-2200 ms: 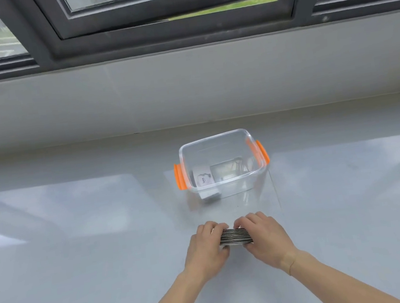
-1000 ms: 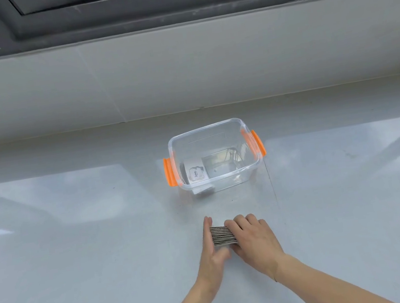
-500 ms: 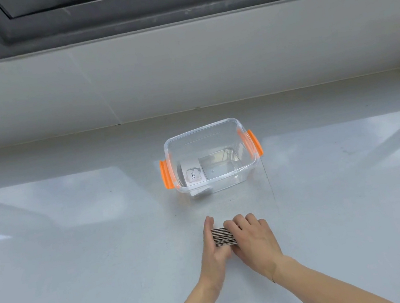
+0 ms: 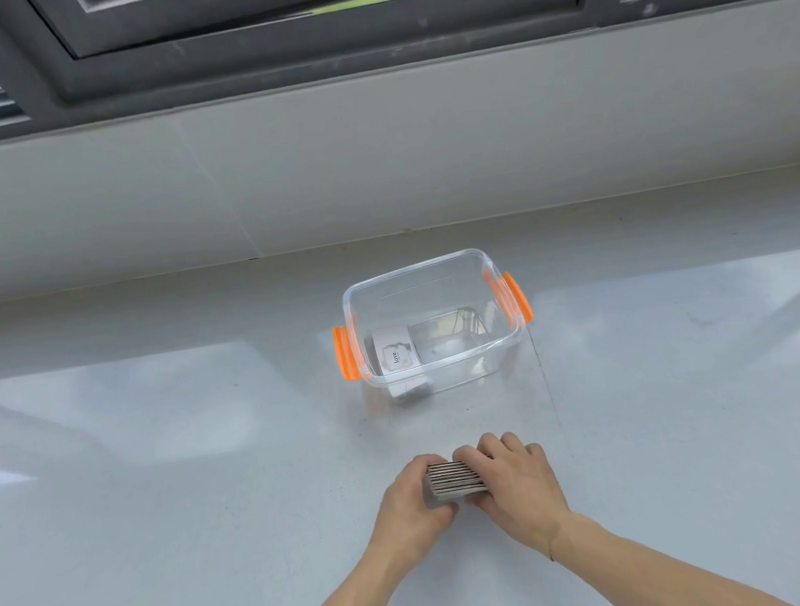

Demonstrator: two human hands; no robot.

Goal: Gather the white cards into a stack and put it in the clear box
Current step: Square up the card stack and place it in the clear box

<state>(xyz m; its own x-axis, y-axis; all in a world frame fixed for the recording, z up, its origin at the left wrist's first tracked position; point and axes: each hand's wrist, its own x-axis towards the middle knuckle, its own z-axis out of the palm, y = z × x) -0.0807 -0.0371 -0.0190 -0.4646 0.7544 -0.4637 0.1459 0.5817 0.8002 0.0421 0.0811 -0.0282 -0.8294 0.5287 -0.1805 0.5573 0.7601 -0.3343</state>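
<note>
The stack of white cards [image 4: 453, 479] stands on its long edge on the pale grey counter [image 4: 156, 494], so only the banded card edges show, pressed tight between both hands. The left hand [image 4: 410, 506] is curled shut against the stack's left end, thumb below and fingers wrapped over the far side; the right hand [image 4: 515, 480] is closed over the right end, its fingers [image 4: 482, 448] arched across the top. Held this way, I judge, the cards are being squared from both ends so that none slips out when the bundle is lifted, and the counter under the lower edges helps to level them.

Just beyond the hands, a little apart, sits the clear box [image 4: 421, 268] with its lid off and its orange clips [image 4: 345, 352] hanging at the left and right ends, open mouth up and ready to take the stack. It is not empty: a white card [image 4: 395, 353] lies flat on the floor at the left side, and the word "love" can be read on it; smaller print there is too fine to make out. No other writing or brand is legible

Behind the box rise the grey wall and a dark window frame [image 4: 297, 43]
</note>
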